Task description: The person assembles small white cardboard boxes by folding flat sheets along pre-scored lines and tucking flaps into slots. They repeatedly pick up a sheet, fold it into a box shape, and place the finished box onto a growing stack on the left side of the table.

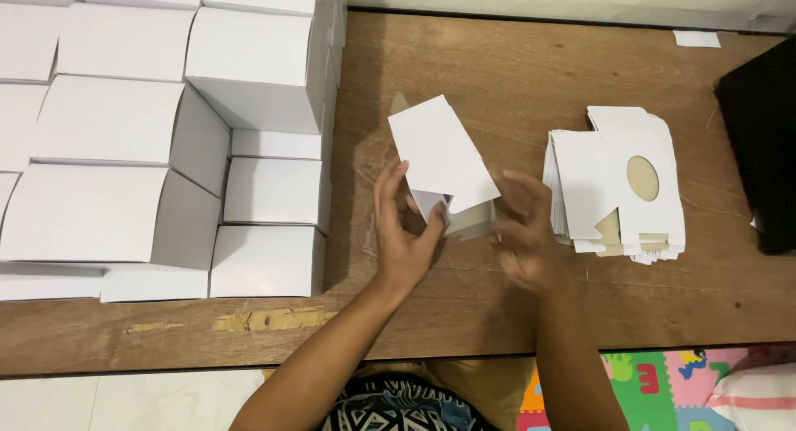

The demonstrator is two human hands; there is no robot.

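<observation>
A partly folded white cardboard box (441,159) is held above the wooden table (514,75), one long flap sticking up and away from me. My left hand (400,232) grips its lower left side with thumb and fingers. On the lower right side, my right hand (522,232) holds the box, fingers curled and blurred. Just right of my right hand lies a stack of flat white box blanks (618,182), the top one with an oval cut-out.
Many assembled white boxes (166,141) are stacked in rows over the left half of the table. A black object (763,141) sits at the right edge. A small white paper scrap (696,39) lies far right. Colourful foam floor mats (663,389) show below the table edge.
</observation>
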